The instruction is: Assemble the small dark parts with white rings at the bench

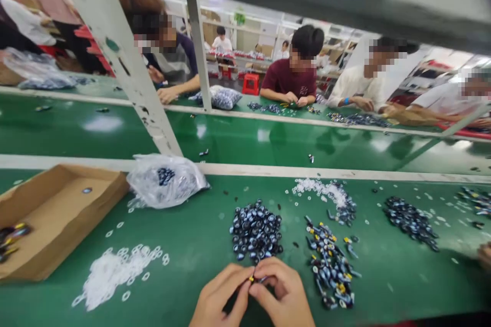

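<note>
My left hand (pixel 220 296) and my right hand (pixel 282 294) meet at the near edge of the green table (pixel 192 245). Together their fingertips pinch a small dark part with a yellow end (pixel 254 279). Just beyond the fingers lies a pile of dark round caps (pixel 256 230). Right of my right hand sits a heap of dark parts with yellow tips (pixel 332 263). A scatter of white rings (pixel 115 271) lies to the left of my left hand.
A shallow cardboard box (pixel 57 214) stands at the left with a few parts inside. A clear plastic bag (pixel 164 180) lies behind it. More white rings (pixel 322 189) and dark parts (pixel 410 219) lie to the right. Several people work across the green conveyor (pixel 249 140).
</note>
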### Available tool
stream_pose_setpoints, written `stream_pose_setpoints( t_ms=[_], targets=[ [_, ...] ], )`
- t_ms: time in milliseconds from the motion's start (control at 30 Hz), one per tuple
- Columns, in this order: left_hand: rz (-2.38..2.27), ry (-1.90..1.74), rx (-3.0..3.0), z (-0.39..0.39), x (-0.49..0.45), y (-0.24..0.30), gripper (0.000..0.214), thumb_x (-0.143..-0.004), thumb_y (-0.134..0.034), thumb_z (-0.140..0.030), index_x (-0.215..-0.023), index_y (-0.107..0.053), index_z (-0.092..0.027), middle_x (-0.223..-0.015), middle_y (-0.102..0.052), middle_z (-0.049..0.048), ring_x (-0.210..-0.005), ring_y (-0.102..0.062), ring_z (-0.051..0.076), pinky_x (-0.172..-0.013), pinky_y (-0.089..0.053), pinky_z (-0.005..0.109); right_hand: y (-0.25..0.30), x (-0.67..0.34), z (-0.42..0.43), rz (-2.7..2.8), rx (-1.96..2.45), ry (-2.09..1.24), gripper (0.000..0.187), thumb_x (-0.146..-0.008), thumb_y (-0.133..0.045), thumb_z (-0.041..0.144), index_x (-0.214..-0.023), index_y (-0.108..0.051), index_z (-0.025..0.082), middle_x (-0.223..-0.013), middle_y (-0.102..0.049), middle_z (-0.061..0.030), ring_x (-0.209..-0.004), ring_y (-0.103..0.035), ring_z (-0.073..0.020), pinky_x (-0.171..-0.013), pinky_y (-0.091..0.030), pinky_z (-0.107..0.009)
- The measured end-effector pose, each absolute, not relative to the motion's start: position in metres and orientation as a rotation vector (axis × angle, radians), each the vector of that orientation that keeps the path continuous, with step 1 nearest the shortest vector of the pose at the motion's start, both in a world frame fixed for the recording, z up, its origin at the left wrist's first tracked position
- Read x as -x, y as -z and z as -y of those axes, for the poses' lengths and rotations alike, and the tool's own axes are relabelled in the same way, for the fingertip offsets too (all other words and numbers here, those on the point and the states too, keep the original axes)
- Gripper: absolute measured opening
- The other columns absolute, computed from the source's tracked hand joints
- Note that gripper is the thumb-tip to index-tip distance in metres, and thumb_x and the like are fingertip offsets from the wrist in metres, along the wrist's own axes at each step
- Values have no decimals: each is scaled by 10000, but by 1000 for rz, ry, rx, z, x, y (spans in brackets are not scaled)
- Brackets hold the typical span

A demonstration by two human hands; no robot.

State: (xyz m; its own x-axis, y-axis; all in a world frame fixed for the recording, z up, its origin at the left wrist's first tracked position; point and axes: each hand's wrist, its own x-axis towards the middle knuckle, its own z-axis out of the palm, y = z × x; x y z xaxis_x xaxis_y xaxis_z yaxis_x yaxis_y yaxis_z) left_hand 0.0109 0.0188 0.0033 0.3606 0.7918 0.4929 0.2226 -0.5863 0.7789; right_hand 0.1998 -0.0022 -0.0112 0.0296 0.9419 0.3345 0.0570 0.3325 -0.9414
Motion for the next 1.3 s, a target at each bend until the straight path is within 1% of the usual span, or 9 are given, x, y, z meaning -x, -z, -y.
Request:
stream_pose_setpoints(
  t_ms=[67, 167, 300, 433, 600, 767, 933, 1133, 1300],
  targets=[
    [-940, -1190, -1955, -13, -11, -7, 223, -1076, -696, -196, -1257, -810, -259, -1099, -874, 74, -923, -853, 177, -859, -691, 218, 10, -200, 10, 1330, 1019, -955, 226, -1040, -835, 446, -1030, -838, 220, -1000, -827, -102, -851, -819, -200, -715, -683, -256],
    [-1002, -1164, -1860, -8, -11, -18, 242, -1018, -720, -131, -1201, -805, -265, -1060, -877, 48, -902, -850, 174, -864, -681, 212, 1, -204, 15, 1320, 1037, -959, 101, -1014, -870, 306, -1095, -840, 255, -1032, -832, -71, -894, -809, -190, -784, -667, -251],
    [-1039, -1110, -1731, -8, -9, -24, 181, -1017, -696, -130, -1102, -797, -253, -971, -860, 23, -836, -828, 160, -810, -662, 203, -8, -204, 17, 1335, 1071, -949, 221, -979, -865, 149, -1140, -824, 295, -1042, -836, -28, -948, -800, -184, -838, -641, -251],
    [-1042, -1034, -1618, -9, -6, -22, 111, -1019, -724, -145, -1032, -795, -229, -929, -838, 33, -816, -792, 163, -787, -635, 220, -13, -202, 21, 1367, 1101, -960, 273, -963, -837, 67, -1131, -824, 281, -1058, -828, -24, -958, -785, -174, -868, -625, -255],
    [-984, -900, -1499, -13, 0, -25, 84, -1047, -747, -211, -1008, -822, -215, -922, -823, 54, -829, -764, 180, -778, -615, 257, -21, -201, 23, 1400, 1095, -995, 251, -968, -838, 70, -1138, -830, 255, -1068, -821, -44, -968, -780, -182, -892, -630, -290],
    [-924, -845, -1368, -16, 4, -32, 190, -1065, -770, -360, -980, -836, -204, -891, -816, 62, -820, -762, 188, -760, -621, 272, -27, -202, 25, 1394, 1072, -1040, 262, -987, -774, 55, -1153, -819, 253, -1094, -820, -62, -967, -791, -194, -873, -652, -321],
    [-924, -831, -1281, -15, 3, -36, 264, -1028, -819, -422, -921, -826, -181, -856, -812, 64, -780, -762, 177, -717, -629, 246, -29, -201, 27, 1427, 1049, -1005, 297, -971, -750, 26, -1148, -823, 253, -1090, -818, -63, -944, -795, -186, -859, -652, -313],
    [-915, -882, -1298, -15, 1, -34, 243, -1016, -837, -396, -889, -864, -190, -860, -826, 71, -758, -775, 171, -692, -624, 225, -30, -201, 28, 1473, 1059, -956, 238, -983, -734, 42, -1094, -810, 238, -1024, -787, -57, -888, -765, -181, -810, -631, -300],
    [-950, -903, -1328, -10, 1, -33, 110, -1027, -820, -304, -984, -865, -213, -887, -852, 52, -770, -798, 161, -726, -643, 199, -27, -201, 27, 1484, 1086, -944, 210, -1014, -745, 58, -1120, -783, 235, -1036, -774, -56, -911, -749, -176, -829, -609, -288]
  ],
)
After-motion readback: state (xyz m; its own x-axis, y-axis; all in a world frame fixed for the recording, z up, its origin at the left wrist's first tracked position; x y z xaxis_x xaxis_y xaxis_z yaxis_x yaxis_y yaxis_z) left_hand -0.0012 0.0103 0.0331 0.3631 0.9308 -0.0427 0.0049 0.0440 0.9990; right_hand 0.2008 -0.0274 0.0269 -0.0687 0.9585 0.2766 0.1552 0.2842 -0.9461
